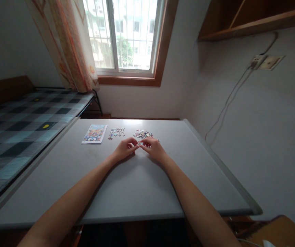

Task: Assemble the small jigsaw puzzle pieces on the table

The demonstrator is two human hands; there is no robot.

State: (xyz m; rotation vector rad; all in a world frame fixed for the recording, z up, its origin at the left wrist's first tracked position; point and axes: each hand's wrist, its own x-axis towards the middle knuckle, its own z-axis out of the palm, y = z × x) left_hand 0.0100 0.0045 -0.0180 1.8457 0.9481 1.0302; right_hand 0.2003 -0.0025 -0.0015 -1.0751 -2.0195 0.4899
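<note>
The piece [140, 143] is up between your two hands, over the far half of the desk [142, 185], a little in from the far edge; whether it is one piece or a joined pair, you can't tell from here. Your left hand [124, 149] and right hand [154, 149] are both curled, thumb and fingertips nearly closed on it from either side. With so little to grip, uneven pressure could flick it loose or bend a tab. Your right fingers are right by the pile [143, 134], so a careless knuckle could scatter it toward the far edge. Swing your left hand outward too low and you could nudge the laid-out pieces [118, 131] out of their rows. Beyond them, near the far left corner, the sheet [95, 134] lies flat and loose; a brushing sleeve or wrist might slide it.
</note>
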